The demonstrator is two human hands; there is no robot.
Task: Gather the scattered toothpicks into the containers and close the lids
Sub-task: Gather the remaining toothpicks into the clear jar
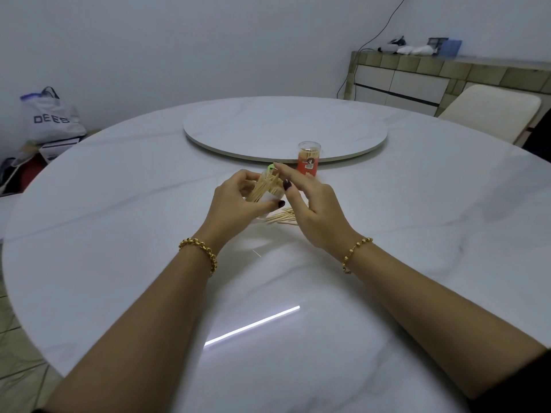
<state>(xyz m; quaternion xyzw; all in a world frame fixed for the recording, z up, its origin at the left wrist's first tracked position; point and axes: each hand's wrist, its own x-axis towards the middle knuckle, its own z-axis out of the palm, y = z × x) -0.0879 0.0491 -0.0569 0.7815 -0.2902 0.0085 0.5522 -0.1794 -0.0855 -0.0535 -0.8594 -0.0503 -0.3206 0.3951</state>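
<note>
Round white marble-look desk [119, 234], glossy. Left hand [235, 204] grips a clear plastic toothpick container [265, 189], tilted, thin wooden sticks protruding. Right hand [310, 210] has fingers extended at its mouth. Loose wooden toothpicks [281, 217] lie beneath. Beyond stands a red-labelled clear cylindrical container [309, 158], lidded.

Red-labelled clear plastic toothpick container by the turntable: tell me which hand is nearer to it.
Right. The right hand reaches just in front of the red-labelled container, fingertips close beside it. The left hand sits farther left, gripping the tilted clear toothpick container.
</note>
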